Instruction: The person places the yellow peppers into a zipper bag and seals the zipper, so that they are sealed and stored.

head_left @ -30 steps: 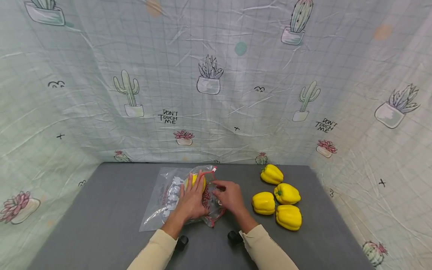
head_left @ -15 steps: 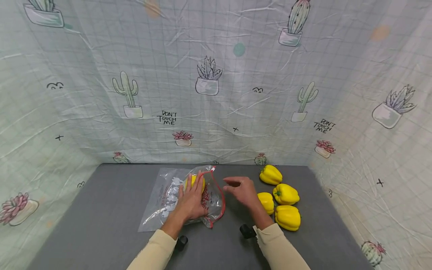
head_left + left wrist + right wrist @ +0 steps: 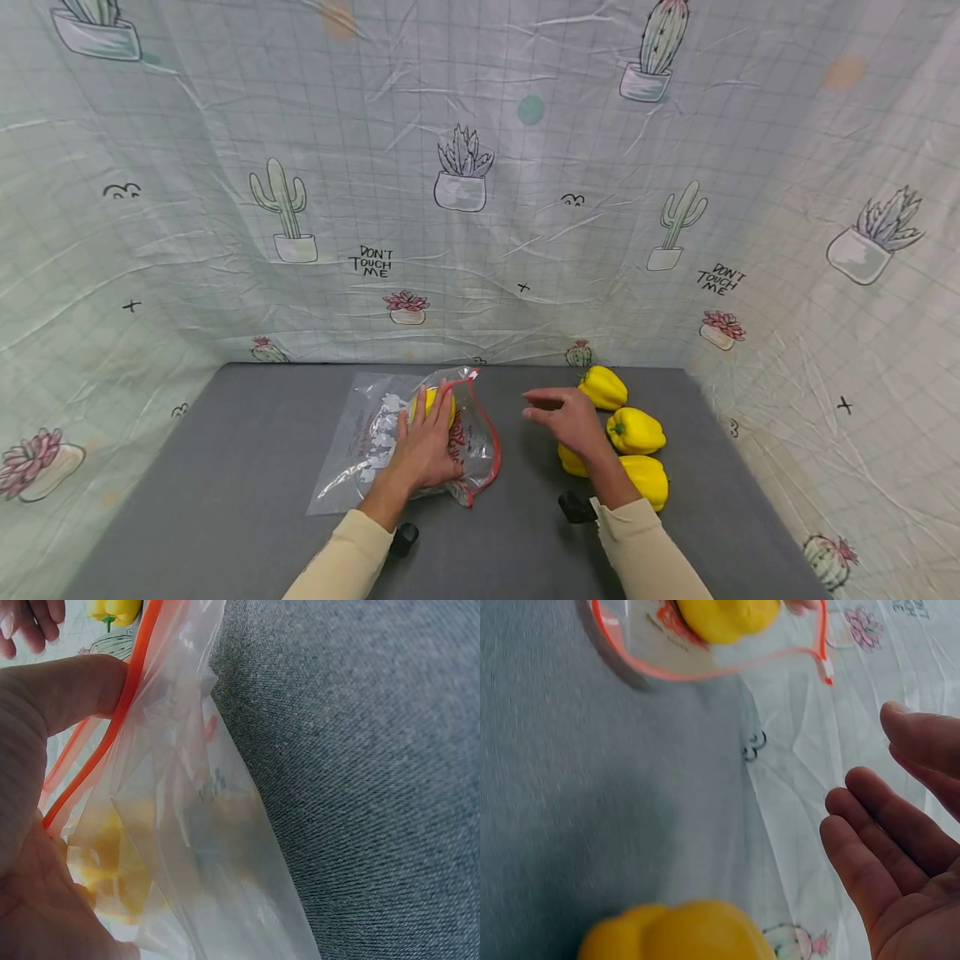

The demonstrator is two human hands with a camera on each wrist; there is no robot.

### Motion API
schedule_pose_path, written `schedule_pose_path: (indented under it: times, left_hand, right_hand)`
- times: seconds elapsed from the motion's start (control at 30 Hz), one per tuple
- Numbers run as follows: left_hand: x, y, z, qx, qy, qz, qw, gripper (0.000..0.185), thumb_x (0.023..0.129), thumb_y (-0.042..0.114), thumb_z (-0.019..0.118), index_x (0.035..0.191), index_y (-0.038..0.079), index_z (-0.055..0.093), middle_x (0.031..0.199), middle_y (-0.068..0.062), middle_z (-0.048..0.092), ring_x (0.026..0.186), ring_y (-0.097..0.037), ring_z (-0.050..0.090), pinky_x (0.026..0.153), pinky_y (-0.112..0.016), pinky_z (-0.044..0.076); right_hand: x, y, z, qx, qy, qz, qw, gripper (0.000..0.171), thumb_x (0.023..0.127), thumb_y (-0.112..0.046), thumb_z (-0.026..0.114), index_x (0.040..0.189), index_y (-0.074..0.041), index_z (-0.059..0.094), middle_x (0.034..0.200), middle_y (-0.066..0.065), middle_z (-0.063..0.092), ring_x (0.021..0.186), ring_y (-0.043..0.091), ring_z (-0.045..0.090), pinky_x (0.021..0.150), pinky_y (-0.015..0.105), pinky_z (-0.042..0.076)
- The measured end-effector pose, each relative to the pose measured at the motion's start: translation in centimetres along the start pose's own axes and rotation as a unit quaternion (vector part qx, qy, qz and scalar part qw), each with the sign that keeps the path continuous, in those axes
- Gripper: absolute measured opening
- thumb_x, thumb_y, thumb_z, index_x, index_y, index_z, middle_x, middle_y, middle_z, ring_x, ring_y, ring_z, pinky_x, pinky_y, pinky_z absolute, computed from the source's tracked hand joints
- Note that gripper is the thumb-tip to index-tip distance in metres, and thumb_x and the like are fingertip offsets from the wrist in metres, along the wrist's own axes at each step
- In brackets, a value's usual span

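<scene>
A clear plastic zip bag (image 3: pixel 352 450) with a red-edged mouth lies flat on the table, its mouth facing right. Inside it is a yellow bell pepper (image 3: pixel 426 402), seen also in the right wrist view. Across the bag, over the pepper, lies my left hand (image 3: pixel 423 450), fingers spread and straight. In the left wrist view its thumb (image 3: pixel 82 686) touches the red zip edge (image 3: pixel 124 712). My right hand (image 3: pixel 573 421) holds nothing; it hovers right of the bag with fingers slightly bent, partly covering a pepper (image 3: pixel 570 460) outside.
Several more yellow bell peppers sit at the right, including one at the back (image 3: pixel 602 388), one in the middle (image 3: pixel 636 431) and one in front (image 3: pixel 648 479). A cactus-print curtain (image 3: pixel 480 275) encloses the grey table (image 3: pixel 247 483) at the back and sides.
My right hand has left the bag's mouth and moved right, over toward the loose peppers. The mouth now stands wider. My left hand stays on the bag.
</scene>
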State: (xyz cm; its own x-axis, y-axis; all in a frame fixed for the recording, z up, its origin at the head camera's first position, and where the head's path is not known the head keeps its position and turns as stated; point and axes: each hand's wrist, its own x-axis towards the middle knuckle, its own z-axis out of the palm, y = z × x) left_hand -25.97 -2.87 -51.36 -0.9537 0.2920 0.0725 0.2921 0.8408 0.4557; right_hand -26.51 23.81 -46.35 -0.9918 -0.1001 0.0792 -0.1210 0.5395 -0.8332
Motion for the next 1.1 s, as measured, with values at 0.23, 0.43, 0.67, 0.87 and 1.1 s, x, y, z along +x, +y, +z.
schedule_pose_path:
  times: [0.23,0.43,0.67,0.87,1.1]
  left_hand:
    - [0.0,-0.1,0.0,0.002,0.000,-0.001,1.0000,0.128,0.069,0.031,0.093,0.168,0.008,0.015,0.179,-0.007,0.004,0.164,-0.042,0.001,0.123,-0.076,0.012]
    - [-0.1,0.0,0.0,0.001,0.000,-0.002,1.0000,0.128,0.067,0.031,0.093,0.167,0.008,0.016,0.178,-0.007,0.005,0.164,-0.042,0.002,0.123,-0.076,0.013]
    - [0.0,-0.1,0.1,0.000,0.000,0.000,1.0000,0.129,0.068,0.031,0.094,0.168,0.008,0.016,0.179,-0.007,0.005,0.164,-0.042,0.001,0.123,-0.076,0.012]
    - [0.0,-0.2,0.1,0.002,0.004,0.011,0.9999,0.128,0.068,0.030,0.093,0.167,0.007,0.017,0.178,-0.009,0.007,0.164,-0.044,0.004,0.123,-0.076,0.014]
    - [0.0,-0.2,0.0,0.000,0.005,0.016,0.9999,0.127,0.068,0.029,0.093,0.167,0.006,0.017,0.178,-0.010,0.007,0.164,-0.044,0.004,0.122,-0.077,0.014]
  right_hand:
    - [-0.5,0.8,-1.9,-0.002,-0.011,0.000,1.000,0.033,0.097,-0.020,0.074,0.127,-0.008,0.075,0.132,0.018,0.073,0.115,0.032,0.070,0.095,0.044,0.060]
    - [-0.8,1.2,-3.7,0.004,-0.037,0.018,0.999,0.037,0.099,-0.021,0.072,0.132,-0.004,0.072,0.135,0.021,0.070,0.119,0.034,0.069,0.096,0.043,0.060]
    - [-0.9,2.3,-5.7,-0.013,-0.080,0.015,0.997,0.039,0.097,-0.022,0.074,0.130,-0.001,0.072,0.133,0.022,0.070,0.119,0.034,0.069,0.096,0.042,0.061]
    - [-1.3,4.3,-7.4,-0.026,-0.116,0.006,0.993,0.043,0.096,-0.019,0.075,0.133,0.003,0.068,0.136,0.025,0.068,0.129,0.045,0.062,0.101,0.048,0.058]
    - [-1.7,5.4,-8.6,-0.054,-0.146,-0.011,0.988,0.052,0.092,-0.016,0.079,0.138,0.005,0.063,0.142,0.028,0.063,0.138,0.052,0.053,0.111,0.062,0.047]
